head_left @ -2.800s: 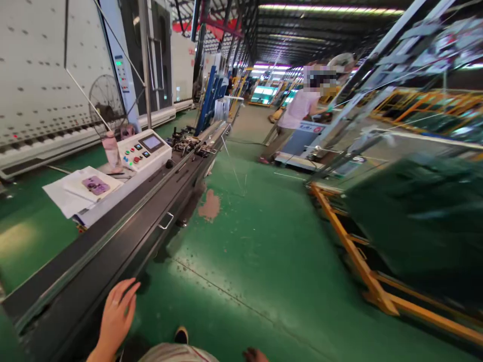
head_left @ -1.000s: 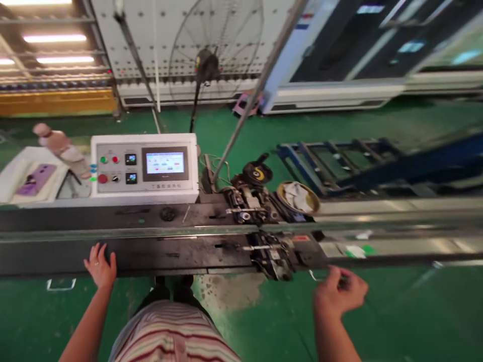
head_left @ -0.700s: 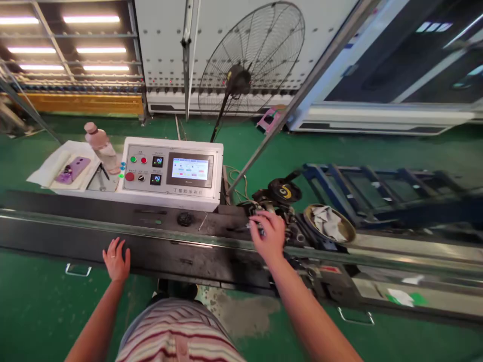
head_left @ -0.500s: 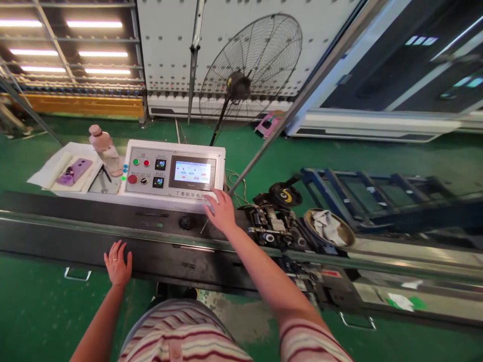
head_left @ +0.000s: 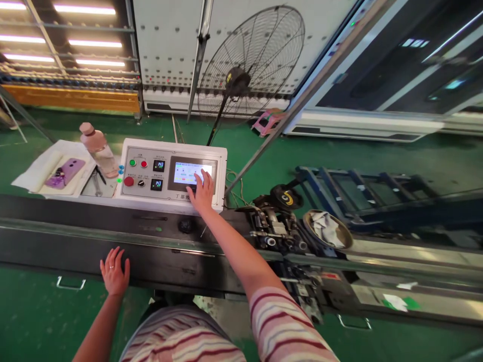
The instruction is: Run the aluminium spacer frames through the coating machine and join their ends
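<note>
A white control panel (head_left: pixel 151 193) with a lit touchscreen (head_left: pixel 186 172), green and red buttons and two small displays stands behind a long black machine bed (head_left: pixel 56 241). My right hand (head_left: pixel 202 191) reaches over the bed and its fingertips touch the right part of the touchscreen. It holds nothing. My left hand (head_left: pixel 113 270) rests flat, fingers spread, on the near edge of the black bed. A cluster of black and metal rollers (head_left: pixel 277 231) sits on the bed to the right of my right arm.
Left of the panel lie a purple phone (head_left: pixel 65 172) on white paper and a pink-capped bottle (head_left: pixel 96 148). A round dish with a rag (head_left: pixel 327 229) sits right of the rollers. A standing fan (head_left: pixel 249 60) and a blue rack (head_left: pixel 370 186) are behind. Green floor lies below.
My right hand moved from the rollers leftward and up to the touchscreen. My left hand stayed on the bed's edge. Earlier I turned from looking along the aisle to face the machine.
</note>
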Demonstrator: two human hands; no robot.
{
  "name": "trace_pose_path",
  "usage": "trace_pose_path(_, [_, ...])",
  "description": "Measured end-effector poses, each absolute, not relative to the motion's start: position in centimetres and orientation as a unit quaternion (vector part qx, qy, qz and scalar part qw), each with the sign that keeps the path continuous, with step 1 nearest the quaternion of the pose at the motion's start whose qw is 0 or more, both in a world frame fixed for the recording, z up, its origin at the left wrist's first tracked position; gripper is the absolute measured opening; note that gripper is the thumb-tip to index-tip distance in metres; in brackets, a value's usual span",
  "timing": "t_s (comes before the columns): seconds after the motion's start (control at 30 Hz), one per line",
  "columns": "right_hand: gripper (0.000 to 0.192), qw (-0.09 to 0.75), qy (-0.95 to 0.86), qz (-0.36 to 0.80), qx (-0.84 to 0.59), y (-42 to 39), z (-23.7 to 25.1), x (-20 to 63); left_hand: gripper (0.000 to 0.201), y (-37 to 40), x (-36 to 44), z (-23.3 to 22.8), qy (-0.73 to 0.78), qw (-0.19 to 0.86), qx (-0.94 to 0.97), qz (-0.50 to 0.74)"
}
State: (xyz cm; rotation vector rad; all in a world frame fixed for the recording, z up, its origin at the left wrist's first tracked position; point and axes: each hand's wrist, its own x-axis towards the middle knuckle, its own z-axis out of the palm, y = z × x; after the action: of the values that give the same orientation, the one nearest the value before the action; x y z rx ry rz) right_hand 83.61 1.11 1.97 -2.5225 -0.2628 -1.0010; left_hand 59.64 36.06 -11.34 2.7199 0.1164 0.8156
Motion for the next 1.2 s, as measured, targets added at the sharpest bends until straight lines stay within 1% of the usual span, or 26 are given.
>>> trace_pose_path(0.1, [0.051, 0.205, -0.096, -0.35, -0.909, 1.1, 1.2, 83.3, 0.041, 36.1, 59.8, -11.5, 0.039, 0.148, 0.947, 0.281])
trace_pose_path(0.2, [0.049, 0.18, -0.11, -0.339, -0.917, 1.2, 0.7, 83.1, 0.041, 36.1, 59.9, -11.6, 0.038, 0.152, 0.947, 0.28])
trace_pose_path(0.33, [0.047, 0.158, -0.108, -0.318, -0.929, 1.6, 1.2, 83.7, 0.039, 36.1, 60.0, -11.6, 0.038, 0.148, 0.946, 0.286])
trace_pose_path(0.6, [0.044, 0.161, -0.113, -0.311, -0.93, 2.5, 2.9, 85.3, 0.041, 36.0, 60.1, -11.7, 0.041, 0.151, 0.946, 0.283])
trace_pose_path(0.8, [0.042, 0.212, -0.066, -0.361, -0.906, 1.6, 3.6, 85.6, 0.04, 36.0, 60.0, -11.5, 0.043, 0.142, 0.948, 0.282])
trace_pose_path(0.9, [0.04, 0.221, -0.048, -0.372, -0.9, 0.6, 3.4, 85.6, 0.039, 36.0, 60.0, -11.4, 0.043, 0.143, 0.949, 0.279])
trace_pose_path(1.03, [0.039, 0.212, -0.05, -0.351, -0.911, -0.1, 2.7, 85.3, 0.039, 36.0, 60.1, -11.4, 0.045, 0.145, 0.948, 0.279])
trace_pose_path(1.2, [0.041, 0.176, -0.077, -0.325, -0.926, 0.3, 2.3, 85.1, 0.041, 36.0, 60.2, -11.6, 0.046, 0.153, 0.948, 0.276])
